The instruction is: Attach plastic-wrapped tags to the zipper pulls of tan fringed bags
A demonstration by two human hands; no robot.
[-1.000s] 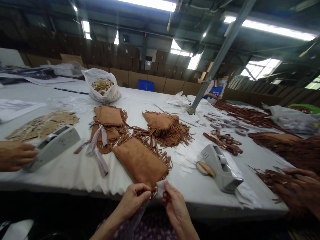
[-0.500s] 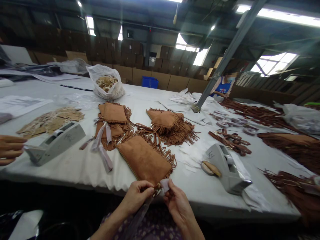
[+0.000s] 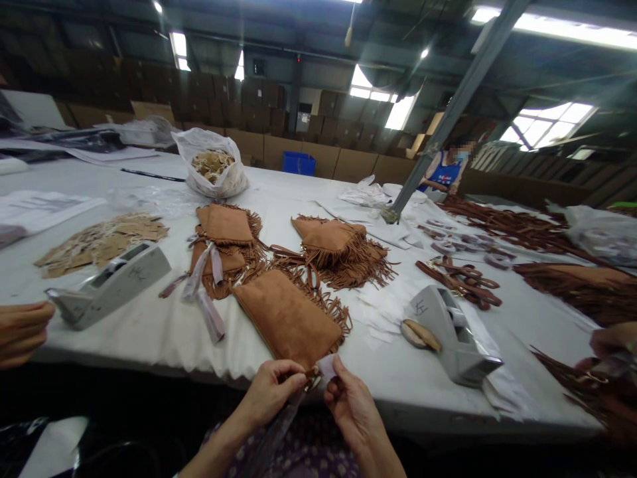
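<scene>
Well beyond the fingers (image 3: 294,383), nearly straight ahead, a blue rectangular plastic crate (image 3: 298,163) sits before brown cardboard panels (image 3: 358,164). Ahead and left of the fingers, on the white-covered bench (image 3: 271,199), stands an open, translucent white plastic bag (image 3: 229,179) of tan pieces; a thin black strip (image 3: 152,176) lies left of it. Far ahead and right of the fingers rises a slanting grey metal post (image 3: 450,123), with a co-worker in a blue apron (image 3: 444,175) beyond.

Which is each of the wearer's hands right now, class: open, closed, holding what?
Left hand: closed, holding at the clasp.
Right hand: closed, holding a white strip.
</scene>
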